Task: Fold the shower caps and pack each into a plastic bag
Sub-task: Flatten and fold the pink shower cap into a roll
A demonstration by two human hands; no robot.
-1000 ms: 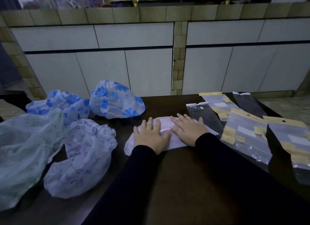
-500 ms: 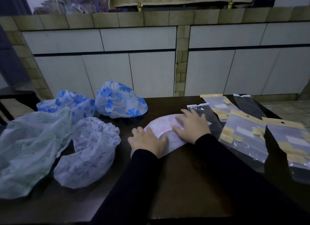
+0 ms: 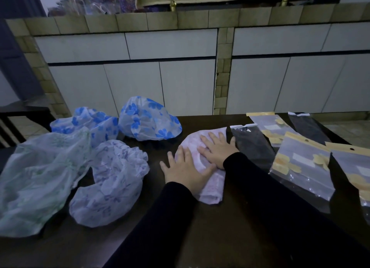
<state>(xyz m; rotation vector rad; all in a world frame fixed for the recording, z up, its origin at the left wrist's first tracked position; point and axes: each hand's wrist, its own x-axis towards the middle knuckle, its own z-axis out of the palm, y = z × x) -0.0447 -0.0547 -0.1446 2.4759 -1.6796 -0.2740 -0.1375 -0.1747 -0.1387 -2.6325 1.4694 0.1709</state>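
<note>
The pink shower cap [image 3: 208, 179] lies flattened on the dark tabletop [image 3: 230, 237], straight ahead of you at about 12 o'clock, with the unfolded caps well off at 9 to 10 o'clock and the plastic bags fanned out from 1 to 3 o'clock. Expect it to be very light, thin and limp. It looks like slick film with a gathered elastic edge, so it will likely trap air, spring open and slide on the smooth wood if you let go of it. Judge it sturdy enough to press hard, but too floppy to lift by one corner without losing the fold. Take it along the folded edge, or pinch both layers near the elastic rim.

Your left hand [image 3: 186, 170] lies flat with fingers straight and spread, palm pressing the near left part of the cap; its outer fingers run off onto bare wood. Your right hand [image 3: 218, 150] is also flat with its fingers extended, pressing the far part of the cap at about 1 o'clock from the left hand. Its thumb side sits just beside the dark-looking plastic bag [image 3: 252, 145]. Neither hand grips anything.

The nearest yellow-topped bag [image 3: 302, 167] lies at 2 o'clock.
</note>
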